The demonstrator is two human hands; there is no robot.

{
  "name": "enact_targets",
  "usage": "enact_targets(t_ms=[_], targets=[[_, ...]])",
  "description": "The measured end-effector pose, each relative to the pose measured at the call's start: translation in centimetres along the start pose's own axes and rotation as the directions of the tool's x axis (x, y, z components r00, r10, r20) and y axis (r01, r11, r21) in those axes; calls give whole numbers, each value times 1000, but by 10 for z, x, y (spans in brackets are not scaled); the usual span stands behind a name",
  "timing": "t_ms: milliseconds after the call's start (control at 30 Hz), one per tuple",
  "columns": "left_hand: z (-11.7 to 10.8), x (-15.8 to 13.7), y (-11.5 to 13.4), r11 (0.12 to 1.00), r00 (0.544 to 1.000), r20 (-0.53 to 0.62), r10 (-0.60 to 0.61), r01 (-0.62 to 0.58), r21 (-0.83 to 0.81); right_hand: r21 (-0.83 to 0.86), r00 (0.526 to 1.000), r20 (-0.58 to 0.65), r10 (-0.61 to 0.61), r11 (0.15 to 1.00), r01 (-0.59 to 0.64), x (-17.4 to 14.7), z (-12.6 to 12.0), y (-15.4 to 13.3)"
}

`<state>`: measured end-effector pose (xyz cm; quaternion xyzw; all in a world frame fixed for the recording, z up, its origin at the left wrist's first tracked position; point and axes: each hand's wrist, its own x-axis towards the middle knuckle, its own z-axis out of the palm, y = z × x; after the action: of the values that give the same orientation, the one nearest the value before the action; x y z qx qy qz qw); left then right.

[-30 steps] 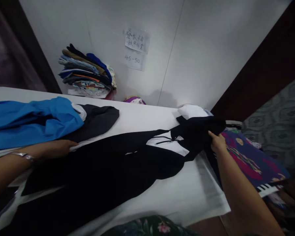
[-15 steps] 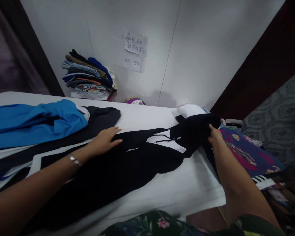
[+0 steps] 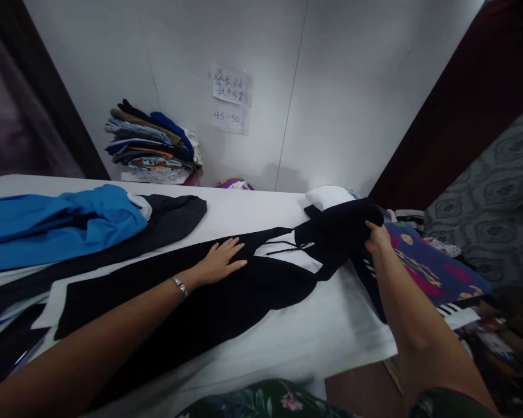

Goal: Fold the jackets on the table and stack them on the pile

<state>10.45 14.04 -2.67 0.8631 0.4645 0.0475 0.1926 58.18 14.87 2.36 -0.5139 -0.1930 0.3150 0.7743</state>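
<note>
A black hoodie [image 3: 248, 284] with a white neck lining and black drawstrings lies spread across the white table [image 3: 261, 212]. Flat on its upper part rests my left hand [image 3: 220, 260], fingers stretched out, a silvery bracelet on the wrist. At the right, my right hand [image 3: 378, 235] pinches the edge of the hood [image 3: 342, 229]. Partly under the hood, a white bundle [image 3: 329, 196] shows behind it. Part of the hoodie is hidden beneath my left forearm.
Blue clothing [image 3: 61, 217] and a dark grey garment [image 3: 176, 217] lie at the left. A pile of folded clothes [image 3: 152, 142] stands against the wall beside handwritten paper signs [image 3: 232, 98]. To the right are a patterned navy cloth [image 3: 436, 261] and more clothing.
My left hand has moved right along the black hoodie and now lies flat near its neck opening. My right hand keeps its hold on the hood. The view has shifted slightly.
</note>
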Motion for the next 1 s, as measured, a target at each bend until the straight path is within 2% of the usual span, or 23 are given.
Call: enact_targets(t_ms=[67, 133, 167, 233, 333, 433, 533, 600, 633, 700, 733, 800, 833, 867, 933, 967, 1000], targets=[[2, 4, 8, 1000, 999, -52, 13, -12, 10, 4, 996, 51, -69, 998, 69, -5, 6, -3], [12, 6, 15, 998, 998, -28, 49, -48, 39, -5, 976, 144, -164, 986, 166, -15, 16, -8], [17, 6, 17, 996, 998, -3, 69, -69, 54, -15, 955, 202, -219, 974, 226, -22, 23, -11], [27, 6, 20, 992, 995, 25, 94, -95, 80, -47, 880, 343, -329, 930, 366, -42, 42, -16], [31, 6, 20, 991, 995, 26, 95, -97, 87, -103, 715, 573, -399, 831, 546, -87, 74, -14], [26, 8, 18, 996, 997, 13, 82, -82, 27, -151, 537, 776, -331, 728, 668, -145, 101, 13], [24, 7, 12, 992, 989, -130, 72, -85, -90, -157, 257, 961, -98, 575, 803, -199, 113, 60], [26, 1, 6, 987, 971, -220, 90, -117, -110, -173, 132, 984, 120, 457, 872, -225, 115, 89], [27, -4, 3, 987, 965, -241, 99, -125, -97, -176, 100, 974, 202, 408, 896, -234, 114, 100], [27, -15, -2, 991, 963, -256, 83, -107, -81, -180, 79, 955, 286, 346, 921, -243, 112, 111], [25, -21, -4, 991, 961, -272, 53, -85, -107, -186, 87, 953, 289, 335, 924, -244, 112, 111], [18, -30, -3, 964, 939, -333, -81, -12, -267, -205, 123, 960, 252, 331, 921, -243, 112, 106], [14, -33, -1, 915, 919, -346, -189, 38, -401, -214, 142, 963, 228, 329, 920, -243, 112, 103], [9, -35, 2, 829, 893, -327, -308, 84, -552, -213, 149, 966, 212, 322, 923, -243, 113, 101], [1, -35, 10, 577, 854, -192, -483, 146, -804, -180, 120, 969, 215, 291, 939, -247, 113, 101], [-1, -33, 14, 463, 846, -111, -521, 171, -870, -155, 91, 969, 230, 275, 949, -250, 112, 103], [-3, -31, 19, 392, 842, -50, -538, 197, -898, -128, 62, 967, 246, 264, 956, -254, 111, 105]])
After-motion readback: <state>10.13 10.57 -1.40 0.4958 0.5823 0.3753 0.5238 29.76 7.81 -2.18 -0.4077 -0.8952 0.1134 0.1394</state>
